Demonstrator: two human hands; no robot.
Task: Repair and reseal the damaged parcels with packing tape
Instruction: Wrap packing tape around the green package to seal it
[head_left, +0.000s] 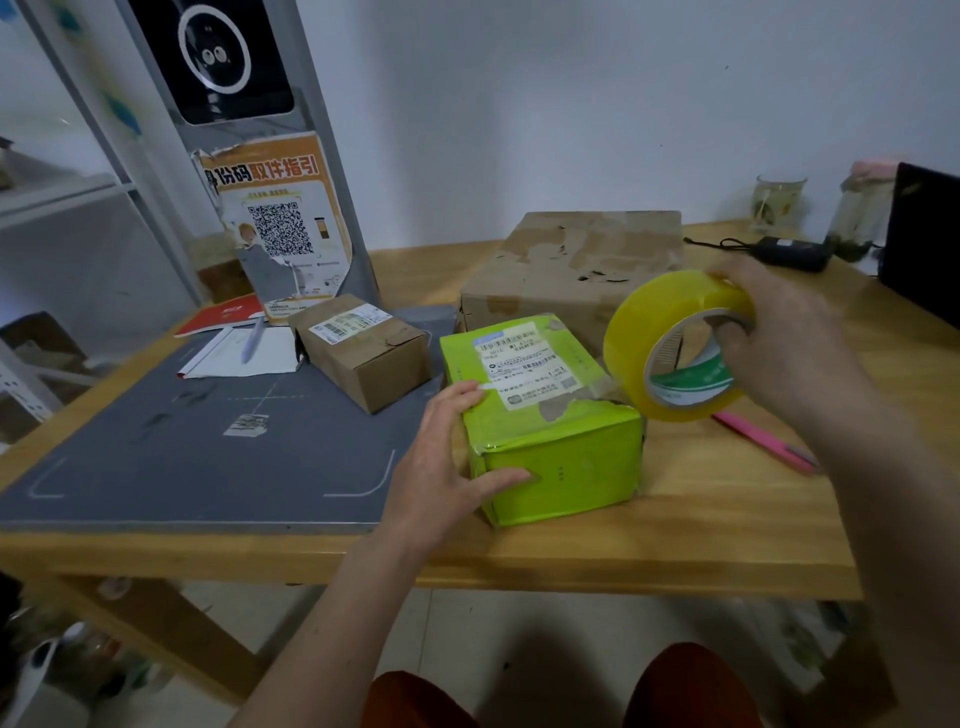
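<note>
A lime-green parcel (550, 441) with a white shipping label and a torn top right edge sits on the wooden table (675, 535). My left hand (441, 462) rests against its left side, fingers on the top edge and thumb on the front face. My right hand (784, 338) holds a yellow roll of packing tape (670, 343) in the air just right of the parcel, fingers hooked through its core. A small brown box (363, 348) lies to the left, and a large worn brown box (571, 270) stands behind.
A grey mat (182, 441) covers the table's left half, with papers and a pen (249, 343) at its back. A pink utility knife (763, 441) lies right of the green parcel. A black adapter (789, 252), jars (776, 202) and a dark screen (924, 244) stand at the back right.
</note>
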